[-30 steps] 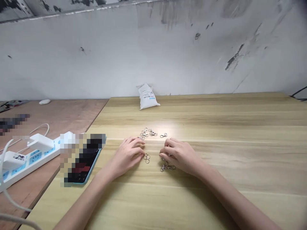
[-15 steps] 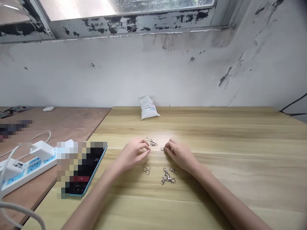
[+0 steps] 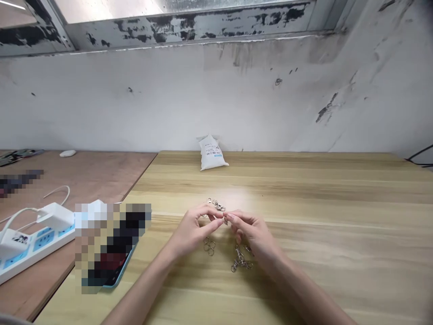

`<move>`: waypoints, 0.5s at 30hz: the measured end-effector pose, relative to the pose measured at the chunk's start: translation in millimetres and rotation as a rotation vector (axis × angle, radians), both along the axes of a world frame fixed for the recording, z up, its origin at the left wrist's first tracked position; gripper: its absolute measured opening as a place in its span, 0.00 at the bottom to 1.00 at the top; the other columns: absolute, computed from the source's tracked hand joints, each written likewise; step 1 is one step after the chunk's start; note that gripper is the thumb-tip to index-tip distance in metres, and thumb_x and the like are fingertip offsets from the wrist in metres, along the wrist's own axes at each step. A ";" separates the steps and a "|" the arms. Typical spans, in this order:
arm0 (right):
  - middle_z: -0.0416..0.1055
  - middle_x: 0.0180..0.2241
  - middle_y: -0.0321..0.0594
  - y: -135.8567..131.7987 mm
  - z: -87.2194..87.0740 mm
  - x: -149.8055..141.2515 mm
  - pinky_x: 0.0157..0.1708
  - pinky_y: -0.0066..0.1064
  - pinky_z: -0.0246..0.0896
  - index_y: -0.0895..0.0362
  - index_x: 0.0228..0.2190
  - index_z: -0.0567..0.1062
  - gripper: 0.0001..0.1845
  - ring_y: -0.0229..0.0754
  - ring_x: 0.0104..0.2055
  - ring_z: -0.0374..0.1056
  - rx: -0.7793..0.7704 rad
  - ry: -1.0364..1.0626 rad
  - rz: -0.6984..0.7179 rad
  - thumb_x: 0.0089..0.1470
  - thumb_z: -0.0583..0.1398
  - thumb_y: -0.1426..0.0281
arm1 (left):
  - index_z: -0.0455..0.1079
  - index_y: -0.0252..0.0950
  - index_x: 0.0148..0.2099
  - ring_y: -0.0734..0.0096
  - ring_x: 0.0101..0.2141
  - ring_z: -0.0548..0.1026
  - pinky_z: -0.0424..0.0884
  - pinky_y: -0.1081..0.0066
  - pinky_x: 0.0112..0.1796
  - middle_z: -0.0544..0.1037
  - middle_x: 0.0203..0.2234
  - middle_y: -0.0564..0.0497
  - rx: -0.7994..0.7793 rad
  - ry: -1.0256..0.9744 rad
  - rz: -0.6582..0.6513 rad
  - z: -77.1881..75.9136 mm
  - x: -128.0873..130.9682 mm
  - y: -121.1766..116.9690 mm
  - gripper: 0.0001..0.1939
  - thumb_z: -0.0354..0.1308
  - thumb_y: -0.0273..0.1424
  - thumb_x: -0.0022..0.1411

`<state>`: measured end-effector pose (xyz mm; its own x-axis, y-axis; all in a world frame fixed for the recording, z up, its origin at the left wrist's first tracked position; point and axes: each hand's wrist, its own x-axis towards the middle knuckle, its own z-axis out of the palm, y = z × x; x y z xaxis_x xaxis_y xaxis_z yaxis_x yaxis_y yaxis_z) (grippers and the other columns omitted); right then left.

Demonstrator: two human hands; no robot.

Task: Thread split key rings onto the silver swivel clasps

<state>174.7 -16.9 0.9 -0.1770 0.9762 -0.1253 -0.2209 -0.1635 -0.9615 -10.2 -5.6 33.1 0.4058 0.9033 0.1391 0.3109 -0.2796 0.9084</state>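
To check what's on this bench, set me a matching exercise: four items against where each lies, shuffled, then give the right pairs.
Items:
1. Metal rings
2. Swivel clasps
3. White printed bag
4. White power strip

Places:
A. On the brown board
B. Against the wall
C. On the table, below the right hand
D. On the table, below the left hand

Pairs: 1-D, 2-C, 3-B, 4-A

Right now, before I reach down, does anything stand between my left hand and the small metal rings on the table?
Nothing visible does: the metal rings lie on the wooden table, just below and right of the left hand, with no object between them.
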 end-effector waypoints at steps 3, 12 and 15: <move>0.72 0.31 0.40 -2.7 0.6 -3.7 0.18 0.24 0.51 0.54 0.34 0.84 0.18 0.29 0.21 0.53 0.029 -0.005 -0.002 0.48 0.67 0.54 | 0.75 0.37 0.37 0.67 0.40 0.75 0.67 0.67 0.45 0.77 0.36 0.50 0.007 -0.016 0.014 -2.9 3.5 -1.2 0.06 0.59 0.33 0.64; 0.70 0.46 0.43 -9.8 -3.5 0.5 0.21 0.24 0.57 0.50 0.45 0.79 0.15 0.33 0.28 0.61 0.311 -0.094 0.107 0.60 0.59 0.60 | 0.75 0.38 0.36 0.71 0.40 0.73 0.66 0.70 0.45 0.73 0.35 0.52 0.095 -0.095 0.070 -7.4 5.1 -6.9 0.04 0.60 0.30 0.63; 0.70 0.43 0.43 -12.0 -1.8 3.6 0.27 0.25 0.60 0.53 0.39 0.78 0.11 0.38 0.37 0.66 0.366 -0.130 0.123 0.61 0.58 0.62 | 0.76 0.40 0.36 0.71 0.40 0.73 0.66 0.70 0.45 0.72 0.35 0.52 0.121 -0.091 0.052 -8.7 3.6 -9.0 0.03 0.61 0.30 0.62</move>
<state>178.3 -28.9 -0.8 -0.3012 0.9329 0.1973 -0.0937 0.1769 -0.9798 -6.7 -14.6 24.4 0.3397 0.8971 0.2824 0.2459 -0.3745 0.8940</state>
